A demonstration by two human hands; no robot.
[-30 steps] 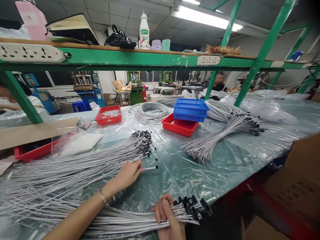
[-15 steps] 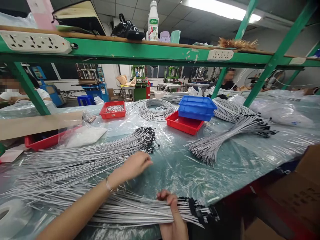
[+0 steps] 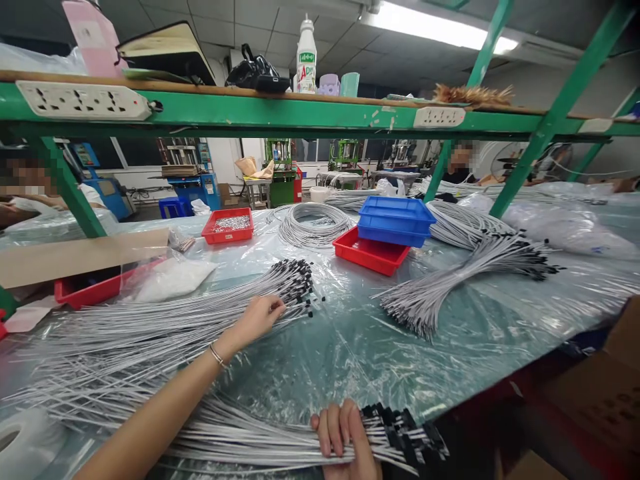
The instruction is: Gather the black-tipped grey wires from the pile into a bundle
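Observation:
My left hand point(image 3: 260, 316), with a bracelet at the wrist, is at the near side of a pile of grey cables with black ends point(image 3: 200, 307). Its fingers are pinched together over a few cables near their tips; what lies between the fingertips is too small to make out. Lower down, my right hand point(image 3: 345, 433) has its fingers wrapped around a bundle of grey cables point(image 3: 260, 433). The black connectors point(image 3: 405, 433) of this bundle stick out to the right of the hand.
Beyond the piles are a red tray of small parts point(image 3: 228, 227), a cable coil point(image 3: 313, 225), and blue trays point(image 3: 395, 220) on a red tray point(image 3: 370, 252). Another cable bundle point(image 3: 440, 287) lies right. A green shelf beam point(image 3: 300, 115) crosses above; cardboard boxes point(image 3: 600, 380) stand lower right.
My left hand has moved left and slightly up, onto the upper pile's cables. The fingers of my right hand have closed further around the bundle. The view has tilted up slightly.

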